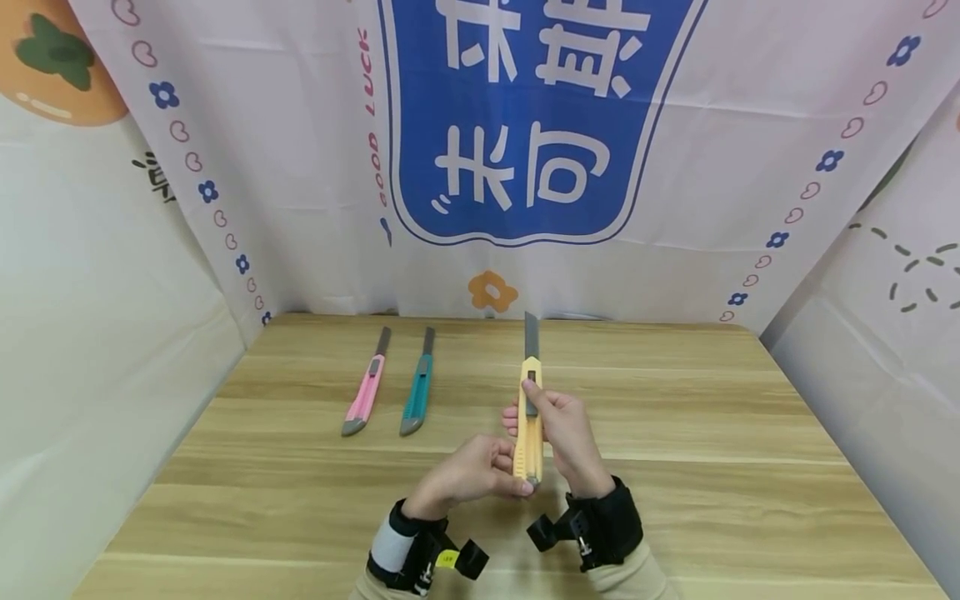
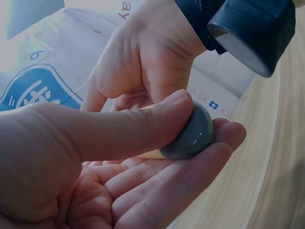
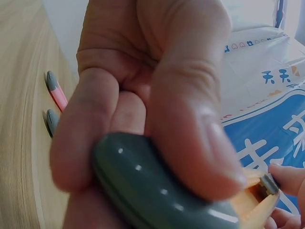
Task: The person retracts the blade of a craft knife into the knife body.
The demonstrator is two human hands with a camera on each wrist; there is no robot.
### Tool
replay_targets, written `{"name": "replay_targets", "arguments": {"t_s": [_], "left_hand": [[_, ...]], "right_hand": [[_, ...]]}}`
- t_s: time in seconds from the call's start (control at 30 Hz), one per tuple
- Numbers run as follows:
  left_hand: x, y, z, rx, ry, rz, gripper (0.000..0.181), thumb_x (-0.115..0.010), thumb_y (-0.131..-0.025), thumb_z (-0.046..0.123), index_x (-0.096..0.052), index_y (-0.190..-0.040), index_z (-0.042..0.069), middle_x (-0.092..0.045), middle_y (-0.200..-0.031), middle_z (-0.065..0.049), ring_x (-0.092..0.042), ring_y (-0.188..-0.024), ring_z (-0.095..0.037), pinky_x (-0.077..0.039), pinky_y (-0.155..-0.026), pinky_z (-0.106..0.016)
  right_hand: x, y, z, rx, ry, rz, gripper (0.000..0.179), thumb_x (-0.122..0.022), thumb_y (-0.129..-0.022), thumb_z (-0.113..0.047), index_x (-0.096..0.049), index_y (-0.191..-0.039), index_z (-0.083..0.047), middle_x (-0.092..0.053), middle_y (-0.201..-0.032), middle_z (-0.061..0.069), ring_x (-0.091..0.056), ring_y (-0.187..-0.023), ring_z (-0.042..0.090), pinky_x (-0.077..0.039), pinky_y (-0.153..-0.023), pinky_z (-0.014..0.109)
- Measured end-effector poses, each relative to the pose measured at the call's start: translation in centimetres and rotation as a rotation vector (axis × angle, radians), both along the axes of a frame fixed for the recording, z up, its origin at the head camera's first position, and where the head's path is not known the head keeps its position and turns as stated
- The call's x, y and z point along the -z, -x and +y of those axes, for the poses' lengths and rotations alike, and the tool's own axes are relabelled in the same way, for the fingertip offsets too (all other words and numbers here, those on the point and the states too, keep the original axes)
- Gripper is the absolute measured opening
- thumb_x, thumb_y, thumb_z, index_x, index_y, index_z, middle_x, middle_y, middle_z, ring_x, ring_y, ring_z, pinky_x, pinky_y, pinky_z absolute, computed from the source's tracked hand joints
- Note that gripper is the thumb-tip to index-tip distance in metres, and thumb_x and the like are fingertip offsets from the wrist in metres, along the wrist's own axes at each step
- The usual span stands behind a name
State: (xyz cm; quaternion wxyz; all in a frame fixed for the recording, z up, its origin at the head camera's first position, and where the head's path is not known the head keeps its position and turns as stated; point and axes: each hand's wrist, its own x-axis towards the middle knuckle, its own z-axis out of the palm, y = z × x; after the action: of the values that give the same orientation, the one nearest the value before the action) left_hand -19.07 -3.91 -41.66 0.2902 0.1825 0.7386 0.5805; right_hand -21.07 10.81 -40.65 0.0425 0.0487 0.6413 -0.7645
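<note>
A yellow utility knife (image 1: 529,442) is held up over the table in both hands, its grey blade (image 1: 532,335) pointing away from me. My right hand (image 1: 567,433) grips the body from the right, the thumb lying on the dark slider, its other fingers partly hidden behind the body. At the near end, my left hand (image 1: 480,471) pinches the rounded grey end cap (image 2: 193,136) between thumb and fingers. The right wrist view has the left thumb (image 3: 198,138) close up on that cap, with the right thumb (image 3: 288,179) by the slider.
To the left on the wooden table (image 1: 247,467) lie a pink utility knife (image 1: 366,390) and a teal utility knife (image 1: 418,390), side by side, blades pointing away. A printed white cloth (image 1: 322,233) hangs along the table's back edge, with white sheets at both sides.
</note>
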Motion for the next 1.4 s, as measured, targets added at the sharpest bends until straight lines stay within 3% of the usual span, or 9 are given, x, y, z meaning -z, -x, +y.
{"name": "replay_targets", "arguments": {"t_s": [0.2,0.77,0.97,1.4], "left_hand": [[-0.02,-0.23,0.03,0.018,-0.005,-0.004,0.022,-0.068,-0.079,-0.005,-0.062,-0.100,-0.010,-0.070,-0.094,-0.030,-0.069,-0.077,-0.019,-0.059,-0.077,-0.046],[-0.08,-0.03,0.30,0.032,-0.010,-0.001,0.020,-0.067,-0.080,-0.006,-0.062,-0.099,-0.011,-0.069,-0.094,-0.032,-0.069,-0.075,-0.016,-0.057,-0.079,-0.051],[0.03,0.09,0.17,0.011,-0.014,-0.025,0.022,-0.066,-0.080,-0.005,-0.062,-0.101,-0.011,-0.070,-0.096,-0.031,-0.070,-0.079,-0.020,-0.060,-0.077,-0.042],[-0.21,0.00,0.14,-0.035,-0.012,-0.032,0.024,-0.067,-0.080,-0.005,-0.062,-0.104,-0.010,-0.071,-0.094,-0.029,-0.070,-0.080,-0.023,-0.061,-0.072,-0.033]], "right_hand": [[0.05,-0.19,0.16,-0.029,0.011,0.031,0.050,-0.058,-0.092,-0.030,-0.061,-0.097,0.019,-0.072,-0.062,0.001,-0.070,-0.061,0.018,-0.061,-0.058,0.026],[-0.16,-0.11,0.38,-0.046,0.022,0.037,0.048,-0.056,-0.094,-0.026,-0.059,-0.097,0.021,-0.073,-0.062,0.001,-0.070,-0.062,0.017,-0.061,-0.058,0.026],[-0.22,-0.17,0.27,-0.035,0.032,0.038,0.043,-0.057,-0.094,-0.022,-0.060,-0.103,0.020,-0.073,-0.067,0.002,-0.070,-0.067,0.017,-0.061,-0.063,0.027],[-0.08,0.13,0.02,0.008,0.003,-0.030,0.053,-0.059,-0.089,-0.040,-0.066,-0.099,0.012,-0.075,-0.073,0.008,-0.071,-0.070,0.019,-0.061,-0.063,0.026]]}}
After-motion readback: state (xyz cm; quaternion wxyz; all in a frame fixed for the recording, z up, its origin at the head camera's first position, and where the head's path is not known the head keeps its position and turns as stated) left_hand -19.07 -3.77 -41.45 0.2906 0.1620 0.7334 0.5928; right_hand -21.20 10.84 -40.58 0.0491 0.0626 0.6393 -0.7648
